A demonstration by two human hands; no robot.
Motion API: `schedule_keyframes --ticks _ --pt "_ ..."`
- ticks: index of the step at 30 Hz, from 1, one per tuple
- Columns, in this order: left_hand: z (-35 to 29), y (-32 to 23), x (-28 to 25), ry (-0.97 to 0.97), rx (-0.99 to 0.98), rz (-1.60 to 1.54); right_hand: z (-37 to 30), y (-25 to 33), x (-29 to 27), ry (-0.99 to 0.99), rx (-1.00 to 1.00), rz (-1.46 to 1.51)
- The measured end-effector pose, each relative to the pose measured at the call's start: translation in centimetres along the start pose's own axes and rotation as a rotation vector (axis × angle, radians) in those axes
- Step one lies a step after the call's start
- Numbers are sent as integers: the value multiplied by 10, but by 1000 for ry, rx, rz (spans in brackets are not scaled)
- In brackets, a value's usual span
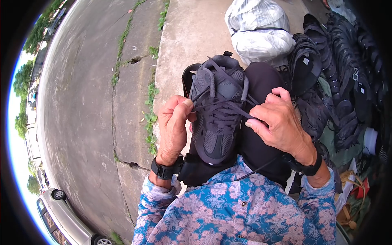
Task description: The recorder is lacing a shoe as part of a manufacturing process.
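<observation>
Head view: dark grey sneaker rests on the person's lap, toe near. Left hand pinches a lace at the shoe's left; right hand pinches the lace's right end. Black sandals piled at right.

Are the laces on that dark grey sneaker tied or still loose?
Loose. The left hand and right hand each pinch a lace end of the sneaker, pulled out sideways; no knot shows.

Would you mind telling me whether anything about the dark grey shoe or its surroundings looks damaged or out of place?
Nothing looks damaged on the dark grey mesh sneaker resting on the lap. Its laces are loose, pinched by the left hand and right hand. The cracked concrete pavement beside it has weeds growing through.
</observation>
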State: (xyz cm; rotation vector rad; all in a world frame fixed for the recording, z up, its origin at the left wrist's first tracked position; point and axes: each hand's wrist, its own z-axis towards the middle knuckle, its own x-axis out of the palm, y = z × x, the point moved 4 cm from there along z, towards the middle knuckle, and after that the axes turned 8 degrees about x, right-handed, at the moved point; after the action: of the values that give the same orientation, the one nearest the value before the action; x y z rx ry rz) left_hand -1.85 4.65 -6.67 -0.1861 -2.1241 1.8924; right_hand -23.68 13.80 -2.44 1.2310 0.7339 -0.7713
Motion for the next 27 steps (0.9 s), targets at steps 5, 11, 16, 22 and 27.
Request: schedule_keyframes --ticks 5,11,16,22,27 --pt "0 3 1 -50 45 -9 -4 4 3 -9 15 -7" --pt "-6 -2 -2 -48 226 73 -9 5 10 -42 -13 9" --pt "5 -12 6 30 150 296 -11 -2 13 -79 -20 16" --pt "19 -2 -1 -34 110 65 -11 -6 6 -206 32 42" --pt "20 3 -2 -79 66 14 -10 -8 6 -163 61 33"
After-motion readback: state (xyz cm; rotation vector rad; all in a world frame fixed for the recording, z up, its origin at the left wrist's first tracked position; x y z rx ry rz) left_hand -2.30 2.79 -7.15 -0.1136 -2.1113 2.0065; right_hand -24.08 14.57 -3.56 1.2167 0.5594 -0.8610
